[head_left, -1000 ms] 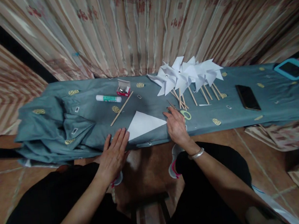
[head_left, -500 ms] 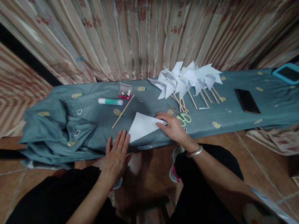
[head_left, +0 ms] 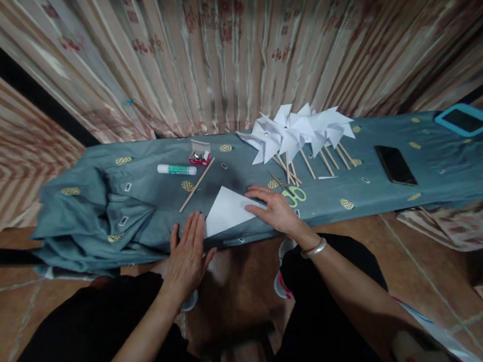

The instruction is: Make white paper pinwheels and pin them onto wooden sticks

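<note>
A white sheet of paper folded to a triangle (head_left: 227,210) lies flat near the front edge of the cloth-covered bench. My left hand (head_left: 187,251) rests flat at its left corner, fingers stretched out and fingertips touching the paper edge. At the right corner, my right hand (head_left: 274,207) has its thumb on the paper and its fingers along the upper edge, partly covering that corner. Scissors with pale green handles (head_left: 294,196) lie just beyond my right hand. A thin wooden stick (head_left: 197,185) lies slantwise behind the paper.
Several white paper pinwheels on sticks (head_left: 292,131) lie at the back. A glue stick (head_left: 177,170) and a small red box of metal pins (head_left: 199,154) are at back left. To the right are a dark phone (head_left: 395,164) and a blue-framed device (head_left: 465,119). Bunched cloth (head_left: 92,212) covers the left end.
My right hand has slid slightly left along the paper. My left hand stays flat at the left corner. The whole view has shifted slightly.
</note>
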Motion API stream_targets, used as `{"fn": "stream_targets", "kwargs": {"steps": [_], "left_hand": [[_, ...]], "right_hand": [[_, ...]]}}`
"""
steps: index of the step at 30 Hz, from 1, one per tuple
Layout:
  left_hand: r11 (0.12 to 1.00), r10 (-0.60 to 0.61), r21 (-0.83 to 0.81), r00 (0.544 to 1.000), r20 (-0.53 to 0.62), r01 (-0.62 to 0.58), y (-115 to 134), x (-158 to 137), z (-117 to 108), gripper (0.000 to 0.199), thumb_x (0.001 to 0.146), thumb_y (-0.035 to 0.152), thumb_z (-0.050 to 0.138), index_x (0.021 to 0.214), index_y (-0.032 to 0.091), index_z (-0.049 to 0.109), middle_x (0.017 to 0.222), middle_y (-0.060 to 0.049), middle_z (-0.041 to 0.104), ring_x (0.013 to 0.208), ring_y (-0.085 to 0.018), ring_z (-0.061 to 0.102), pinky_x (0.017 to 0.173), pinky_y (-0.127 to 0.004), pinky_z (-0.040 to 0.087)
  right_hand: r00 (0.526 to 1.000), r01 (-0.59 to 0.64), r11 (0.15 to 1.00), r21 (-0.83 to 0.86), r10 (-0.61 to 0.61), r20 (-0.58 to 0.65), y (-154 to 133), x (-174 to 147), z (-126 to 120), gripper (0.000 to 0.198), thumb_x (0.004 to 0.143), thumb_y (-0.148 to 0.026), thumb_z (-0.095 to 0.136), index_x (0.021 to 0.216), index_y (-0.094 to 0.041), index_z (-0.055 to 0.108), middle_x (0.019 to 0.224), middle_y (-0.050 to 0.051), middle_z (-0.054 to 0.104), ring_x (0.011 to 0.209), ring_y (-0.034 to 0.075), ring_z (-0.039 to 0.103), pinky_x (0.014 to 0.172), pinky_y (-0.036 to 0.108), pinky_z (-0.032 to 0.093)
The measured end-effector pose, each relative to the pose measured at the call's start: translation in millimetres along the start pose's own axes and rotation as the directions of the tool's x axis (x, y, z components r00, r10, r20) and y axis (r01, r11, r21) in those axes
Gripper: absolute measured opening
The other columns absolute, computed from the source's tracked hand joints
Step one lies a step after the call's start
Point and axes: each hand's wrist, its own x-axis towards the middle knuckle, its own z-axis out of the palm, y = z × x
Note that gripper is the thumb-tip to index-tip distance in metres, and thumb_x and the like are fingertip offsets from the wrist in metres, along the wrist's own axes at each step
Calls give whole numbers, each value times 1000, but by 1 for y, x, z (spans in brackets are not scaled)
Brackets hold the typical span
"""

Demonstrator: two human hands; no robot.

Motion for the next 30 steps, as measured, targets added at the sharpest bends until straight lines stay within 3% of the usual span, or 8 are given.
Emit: {"fn": "stream_targets", "kwargs": {"steps": [5, 8, 10, 14, 16, 18, 25, 30], "left_hand": [[971, -87, -221, 996, 12, 88, 1, 2, -4, 70, 94, 45, 44, 150, 10, 21, 148, -22, 40, 141, -31, 32, 115, -54, 17], [844, -231, -484, 971, 64, 233, 0, 7, -13, 69, 91, 56, 41, 147, 16, 32, 148, -17, 43, 140, -30, 35, 116, -55, 14], [667, -357, -665, 928, 109, 335, 0, 15, -21, 67, 90, 59, 41, 143, 18, 41, 147, -14, 45, 138, -29, 38, 117, -52, 17], [194, -556, -873, 784, 278, 448, -2, 43, -37, 76, 77, 65, 58, 133, 14, 53, 139, -17, 53, 131, -32, 47, 109, -48, 36], [-46, -547, -881, 726, 417, 472, -6, 58, -41, 84, 70, 72, 59, 130, 13, 56, 131, -19, 60, 124, -35, 53, 92, -47, 51], [-192, -497, -839, 687, 530, 508, -11, 69, -43, 86, 67, 77, 57, 122, 11, 61, 118, -19, 67, 112, -35, 61, 76, -41, 56], [-167, -230, -680, 642, 731, 714, -3, 72, -39, 56, 54, 63, 78, 77, 12, 75, 70, -10, 74, 59, -18, 66, 55, -24, 49], [-151, -24, -604, 608, 794, 783, 22, 67, -35, 45, 56, 54, 81, 73, 13, 76, 63, -8, 71, 48, -13, 60, 45, -20, 41]], "right_hand": [[999, -38, 988, 150, 37, 12, 3, 1, 2, 8, 80, -23, 62, 79, -20, 69, 123, 11, 64, 116, 23, 60, 104, 41, 40], [1000, -8, 985, 175, 8, 1, -2, 1, -4, 9, 82, -26, 61, 80, -20, 68, 128, 11, 62, 121, 23, 58, 107, 42, 36], [999, 39, 985, 171, -37, -14, -10, 0, -11, 11, 84, -28, 60, 83, -20, 68, 134, 11, 58, 126, 24, 53, 109, 43, 33], [994, 104, 982, 158, -99, -41, -27, -6, -28, 12, 87, -28, 59, 85, -21, 68, 140, 11, 53, 133, 24, 47, 110, 43, 32], [992, 120, 981, 154, -111, -65, -33, -9, -35, 10, 87, -27, 60, 86, -21, 68, 141, 10, 51, 133, 23, 47, 110, 42, 33], [990, 128, 980, 151, -116, -84, -37, -13, -43, 9, 87, -26, 61, 86, -22, 68, 142, 9, 50, 131, 22, 48, 110, 41, 35], [980, 173, 973, 154, -155, -121, -44, -26, -60, 8, 86, -23, 62, 86, -24, 70, 142, 5, 51, 133, 22, 46, 108, 41, 40], [986, 147, 972, 185, -129, -105, -37, -32, -64, 9, 87, -24, 62, 89, -24, 71, 141, 5, 52, 130, 21, 50, 107, 40, 42]]}}
